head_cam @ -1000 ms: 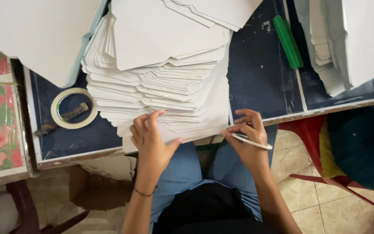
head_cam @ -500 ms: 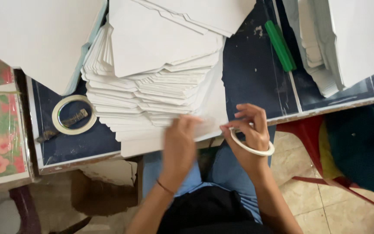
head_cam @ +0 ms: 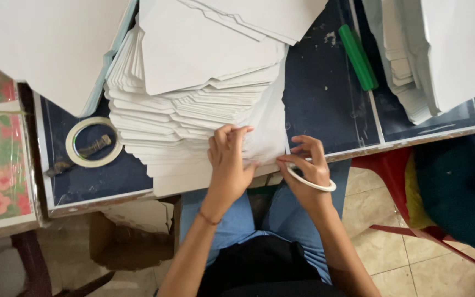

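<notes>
Two bare forearms in view, no sleeves reaching the wrists. Left hand [head_cam: 227, 159] slim, fingers long, nails short and unpainted. Thin dark band circling the left wrist, like a cord or slim bracelet. Right hand [head_cam: 306, 170] equally bare, no rings visible, no watch. Below, blue jeans covering both thighs, fabric slightly faded. Black top showing at the waist, lower edge overlapping the denim. No other jewellery or markings to make out.
</notes>
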